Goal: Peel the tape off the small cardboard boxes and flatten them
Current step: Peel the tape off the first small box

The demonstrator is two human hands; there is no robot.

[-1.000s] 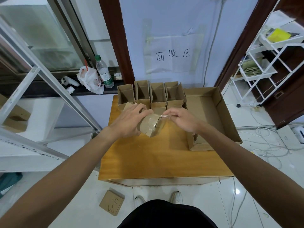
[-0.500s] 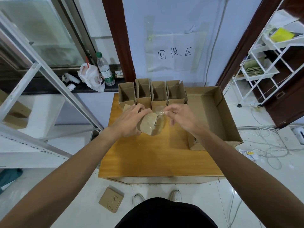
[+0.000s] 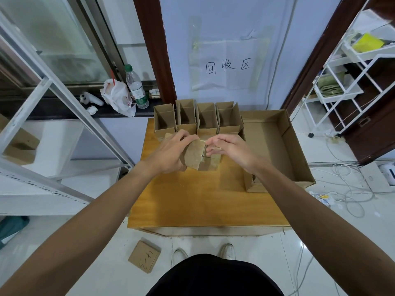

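Note:
A small cardboard box (image 3: 195, 155) is held just above the wooden table (image 3: 205, 201), near its far middle. My left hand (image 3: 171, 150) grips the box from the left, fingers curled over its top. My right hand (image 3: 228, 147) pinches clear tape (image 3: 204, 149) at the box's top seam, thumb and fingertips together. Behind the hands, several open small boxes (image 3: 205, 117) stand upright in a row along the table's far edge.
A large open cardboard tray (image 3: 286, 146) lies on the table's right side. A flat cardboard piece (image 3: 144, 256) lies on the floor by my feet. A bottle (image 3: 136, 87) and plastic bag (image 3: 116, 97) stand on the left ledge. White shelving (image 3: 342, 82) and cables are at right.
My right hand has come in from the right to the box's top seam, the tape strip with it. The left hand keeps its grip on the box.

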